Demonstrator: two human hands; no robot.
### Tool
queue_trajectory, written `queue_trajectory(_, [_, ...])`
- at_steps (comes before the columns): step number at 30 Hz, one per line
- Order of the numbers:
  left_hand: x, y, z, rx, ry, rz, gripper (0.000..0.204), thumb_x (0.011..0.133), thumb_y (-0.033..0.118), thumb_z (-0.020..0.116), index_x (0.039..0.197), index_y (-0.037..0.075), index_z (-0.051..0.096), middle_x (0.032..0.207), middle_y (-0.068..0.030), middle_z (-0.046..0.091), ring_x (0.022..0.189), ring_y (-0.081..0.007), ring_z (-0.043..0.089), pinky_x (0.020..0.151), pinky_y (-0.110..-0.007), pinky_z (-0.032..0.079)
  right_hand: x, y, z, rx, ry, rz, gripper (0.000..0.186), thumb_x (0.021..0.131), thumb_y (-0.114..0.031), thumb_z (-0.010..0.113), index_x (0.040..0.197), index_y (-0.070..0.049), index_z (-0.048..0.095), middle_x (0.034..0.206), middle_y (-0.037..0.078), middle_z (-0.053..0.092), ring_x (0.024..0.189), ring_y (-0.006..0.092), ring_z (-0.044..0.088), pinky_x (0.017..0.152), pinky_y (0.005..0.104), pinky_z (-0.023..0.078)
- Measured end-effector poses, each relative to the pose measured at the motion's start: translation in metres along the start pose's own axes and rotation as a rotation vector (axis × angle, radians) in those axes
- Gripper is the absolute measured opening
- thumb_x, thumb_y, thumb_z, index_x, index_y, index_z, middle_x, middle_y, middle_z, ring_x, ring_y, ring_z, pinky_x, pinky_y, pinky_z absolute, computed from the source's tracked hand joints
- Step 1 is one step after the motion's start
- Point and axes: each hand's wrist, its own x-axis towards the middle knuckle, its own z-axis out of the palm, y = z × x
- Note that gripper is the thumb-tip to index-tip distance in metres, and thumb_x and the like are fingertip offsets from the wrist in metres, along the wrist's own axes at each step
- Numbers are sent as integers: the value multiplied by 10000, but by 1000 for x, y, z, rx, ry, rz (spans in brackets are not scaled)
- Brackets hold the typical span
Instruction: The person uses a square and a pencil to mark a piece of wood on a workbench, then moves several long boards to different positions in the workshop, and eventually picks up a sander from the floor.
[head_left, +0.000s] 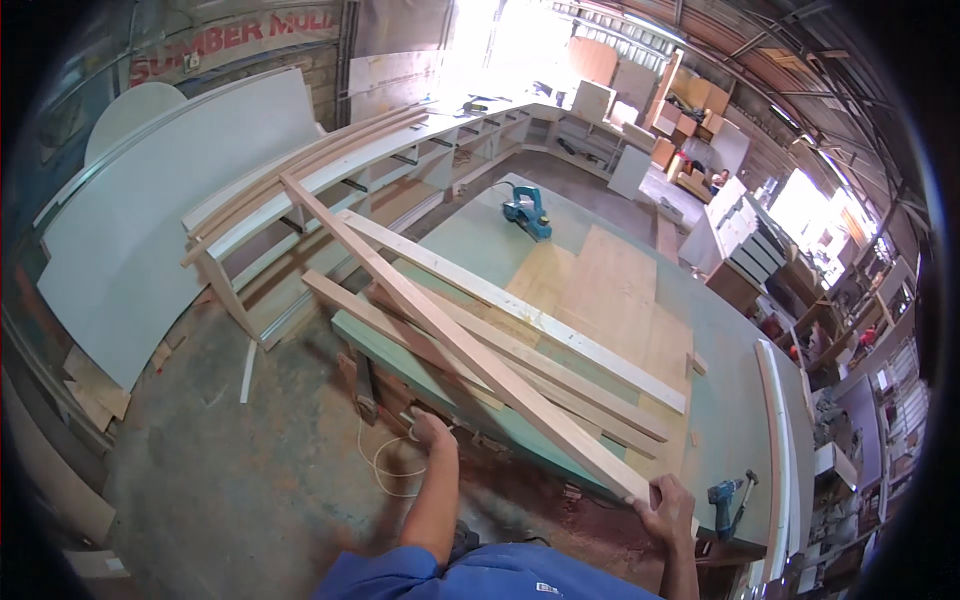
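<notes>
My right hand (667, 508) is closed round the near end of a long wooden beam (440, 318). The beam runs slantwise up to the far left, over other lumber on the green-topped workbench (470, 418). My left hand (432, 428) is low beside the bench's front edge, its fingers curled; what they hold is too small to make out. A thin pale cord (378, 470) loops below that hand. Under the beam lie a white-faced strip (520, 312) and several bare wooden strips (560, 366).
A blue electric planer (527, 212) stands on the bench's far part. A cordless drill (722, 505) and a hammer (743, 500) lie near its right front corner. Left are a long open cabinet frame (245, 285) and large leaning white panels (190, 200). A white strip (247, 372) lies on the floor.
</notes>
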Motion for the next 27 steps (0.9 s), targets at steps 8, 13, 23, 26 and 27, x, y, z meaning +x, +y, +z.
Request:
queue_trajectory(8, [56, 168, 95, -213, -601, 110, 918, 925, 622, 603, 1549, 7, 330, 1557, -198, 407, 1413, -376, 416, 1159, -482, 349, -18, -13, 22, 102, -75, -32, 436, 703, -335, 858, 826, -24, 579, 704, 103, 522, 615, 320, 544, 565, 438, 418])
queue_trajectory(13, [88, 187, 120, -133, -432, 52, 757, 974, 510, 605, 1526, 56, 354, 1457, -200, 480, 1285, -380, 491, 1045, -520, 427, -32, 7, 62, 134, -19, -59, 461, 681, -314, 867, 875, -16, 575, 729, 128, 516, 627, 334, 534, 569, 440, 410])
queue_trajectory(23, [84, 226, 50, -186, -495, 103, 580, 1009, 385, 611, 1400, -17, 460, 1165, -233, 673, 981, -373, 708, 825, -533, 594, -16, -2, 138, 150, -110, 27, 495, 648, -294, 880, 947, -15, 601, 794, 200, 617, 785, 429, 641, 700, 473, 507])
queue_trajectory(26, [61, 323, 37, -177, -655, 206, 549, 997, 361, 635, 1346, -38, 492, 1169, -258, 669, 982, -373, 713, 847, -541, 589, 11, -37, 174, 123, -49, 9, 458, 683, -333, 841, 910, -14, 604, 771, 212, 604, 751, 439, 621, 679, 475, 494])
queue_trajectory(27, [58, 360, 31, -166, -713, 206, 521, 995, 345, 636, 1325, -37, 508, 1189, -248, 668, 1023, -368, 702, 881, -546, 578, 20, -50, 185, 89, 4, -16, 455, 692, -347, 827, 905, -13, 602, 775, 215, 603, 742, 440, 616, 672, 475, 489])
